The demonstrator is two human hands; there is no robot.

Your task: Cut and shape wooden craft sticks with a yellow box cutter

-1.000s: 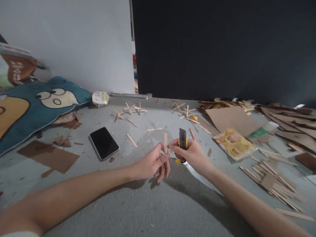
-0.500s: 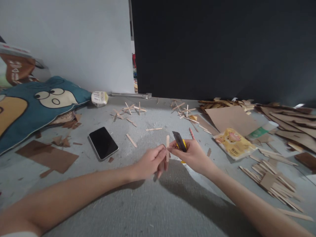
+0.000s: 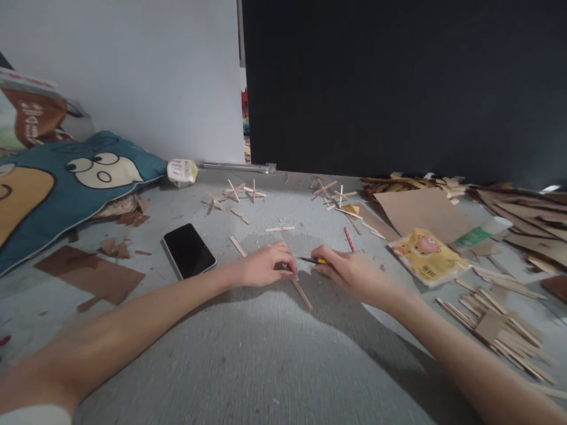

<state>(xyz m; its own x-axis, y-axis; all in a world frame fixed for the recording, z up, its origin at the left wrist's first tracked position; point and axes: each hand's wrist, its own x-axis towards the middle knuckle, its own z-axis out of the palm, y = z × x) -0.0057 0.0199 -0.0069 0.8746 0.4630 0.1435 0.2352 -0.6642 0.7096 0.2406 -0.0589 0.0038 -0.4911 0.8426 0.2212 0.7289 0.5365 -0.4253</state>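
My left hand (image 3: 266, 265) presses down on a wooden craft stick (image 3: 302, 293) that lies flat on the grey floor, its near end sticking out from under my fingers. My right hand (image 3: 349, 273) is closed round a yellow and black utility knife (image 3: 312, 260), whose tip points left toward the stick beside my left fingers. Both hands rest low on the floor, close together.
A black phone (image 3: 189, 249) lies left of my hands. Loose sticks (image 3: 241, 192) are scattered behind, with a red pencil (image 3: 349, 238), a yellow packet (image 3: 427, 255), cardboard sheets (image 3: 423, 211) and a stick pile (image 3: 496, 321) on the right. A blue cushion (image 3: 66, 189) is at far left.
Both hands came down from mid-air to the floor. The stick, held upright before, now lies flat under my left hand, and the knife has tipped down to it.
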